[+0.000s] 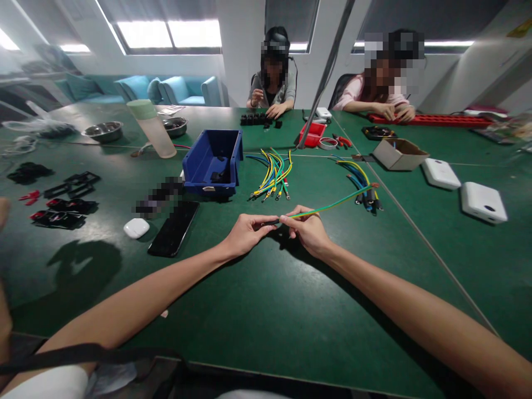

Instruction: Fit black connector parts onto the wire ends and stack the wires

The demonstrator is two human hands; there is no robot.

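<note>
Over the green table, my left hand pinches a small black piece. Just to its right, my right hand is closed on a green-yellow wire where it meets the black piece. The wire's free end, copper-coloured, reaches right over a bundle of blue and yellow wires with black ends. Behind my hands lies another bundle of yellow, green and blue wires with metal lugs. A blue bin holding a few dark pieces stands behind my left hand.
A black phone and white case lie left, with black and red parts beyond. A bottle and metal bowls stand behind. Right are a cardboard box and white devices. Two people sit across.
</note>
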